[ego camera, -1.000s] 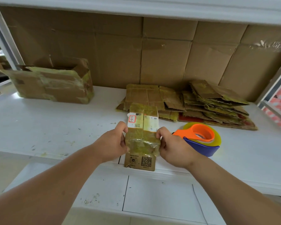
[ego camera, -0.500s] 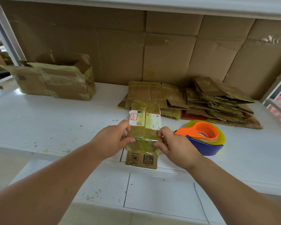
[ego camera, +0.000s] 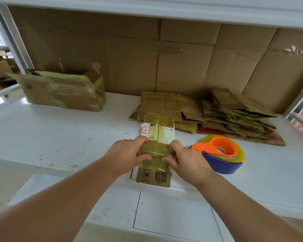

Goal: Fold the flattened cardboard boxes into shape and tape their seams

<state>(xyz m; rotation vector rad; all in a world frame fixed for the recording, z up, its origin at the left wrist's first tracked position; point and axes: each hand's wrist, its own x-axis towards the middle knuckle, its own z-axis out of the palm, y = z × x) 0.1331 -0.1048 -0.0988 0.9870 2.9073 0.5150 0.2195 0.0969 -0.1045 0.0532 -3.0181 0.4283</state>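
Note:
A small cardboard box (ego camera: 157, 135), covered in yellowed tape with white labels on top and a QR code on its near flap, stands at the front edge of the white shelf (ego camera: 59, 133). My left hand (ego camera: 126, 157) grips its left side, thumb across the taped top. My right hand (ego camera: 184, 161) grips the right side, thumb also on the top. A tape dispenser (ego camera: 220, 154) with an orange handle and blue body lies just right of my right hand. Flattened boxes (ego camera: 226, 114) are stacked behind.
A larger open, heavily taped carton (ego camera: 63, 89) stands at the back left of the shelf. Brown cardboard sheets (ego camera: 182, 58) line the back wall. A lower white shelf (ego camera: 147, 210) runs below the front edge. Metal uprights (ego camera: 12, 41) frame the sides.
Both thumbs have slid inward over the taped top of the small box, towards each other. The box has stayed in place.

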